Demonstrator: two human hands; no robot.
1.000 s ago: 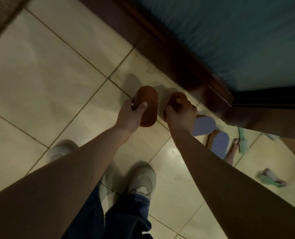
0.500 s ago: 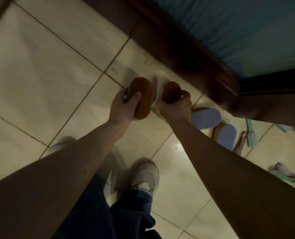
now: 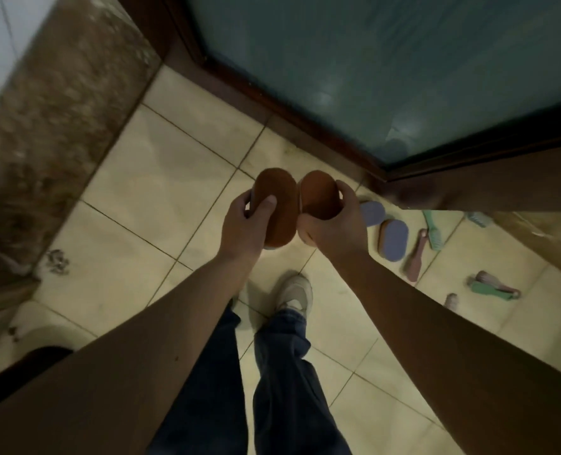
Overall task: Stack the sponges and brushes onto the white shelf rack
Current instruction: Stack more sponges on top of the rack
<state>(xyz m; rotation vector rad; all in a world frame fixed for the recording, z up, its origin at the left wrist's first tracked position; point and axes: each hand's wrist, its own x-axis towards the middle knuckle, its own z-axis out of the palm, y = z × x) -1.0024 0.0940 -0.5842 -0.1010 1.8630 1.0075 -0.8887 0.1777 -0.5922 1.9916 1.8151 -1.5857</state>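
— What has moved since half a second ago?
— The two brown sponges have come together. They were held apart. Now the left brown sponge (image 3: 280,205) and the right brown sponge (image 3: 318,197) touch edge to edge, up off the floor (image 3: 147,205).
— How are they held?
— The left hand (image 3: 243,226) is curled round its sponge, with the thumb across the brown face and the fingers behind. The right hand (image 3: 333,229) wraps the lower half of its sponge, thumb at the near edge and fingers round the far edge.
— Which way do they stand?
— Both are on end, with the long side running toward twelve o'clock.
— And the other things?
— On the floor at three o'clock from the right hand lies the first blue sponge (image 3: 372,212), partly hidden by that hand. The second blue sponge (image 3: 394,239) lies just beside it at four o'clock. Further out, a green brush (image 3: 431,231) and a pink brush (image 3: 415,257) lie close together. Another green brush (image 3: 492,289) lies well apart at four o'clock.
— Around them?
— A glass door (image 3: 371,60) is at one o'clock, and a white shoe (image 3: 297,292) is at six o'clock below the hands.
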